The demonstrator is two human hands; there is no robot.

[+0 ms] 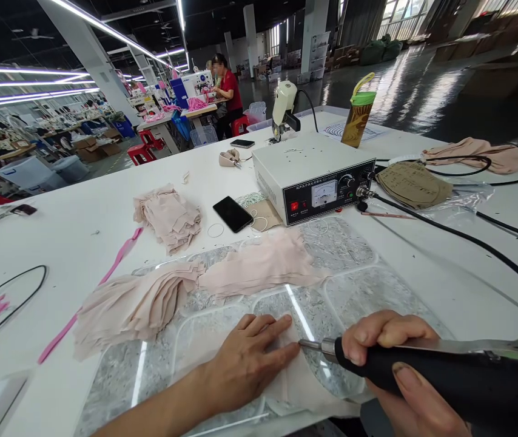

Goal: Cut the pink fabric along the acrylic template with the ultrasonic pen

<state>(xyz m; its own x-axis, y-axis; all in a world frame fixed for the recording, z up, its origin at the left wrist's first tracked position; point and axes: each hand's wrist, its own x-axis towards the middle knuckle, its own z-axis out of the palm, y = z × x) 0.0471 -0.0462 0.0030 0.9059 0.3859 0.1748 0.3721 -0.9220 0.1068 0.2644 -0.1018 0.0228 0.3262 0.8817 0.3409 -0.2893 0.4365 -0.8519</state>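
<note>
My left hand (pixel 254 355) lies flat with fingers spread on a thin pale pink fabric piece (pixel 302 382), pressing it against a grey marbled sheet (pixel 350 297). In my right hand (pixel 404 358) is a black handheld ultrasonic tool (pixel 441 379), its slim metal tip pointing left. That tip is close beside my left fingertips at the fabric's edge; whether it touches the fabric I cannot tell. Beyond my left hand, one stack of pale pink fabric pieces (pixel 263 264) lies on the sheet, and a fanned stack (pixel 136 306) overlaps its left edge.
A control box (pixel 327 188) with a dial stands behind, its black cable (pixel 463 237) running right. Around it are a black phone (pixel 232 214), a green-lidded bottle (pixel 359 115), brown patterns (pixel 416 185) and another fabric pile (pixel 168 215). A person (pixel 229 91) sits at a distant sewing machine.
</note>
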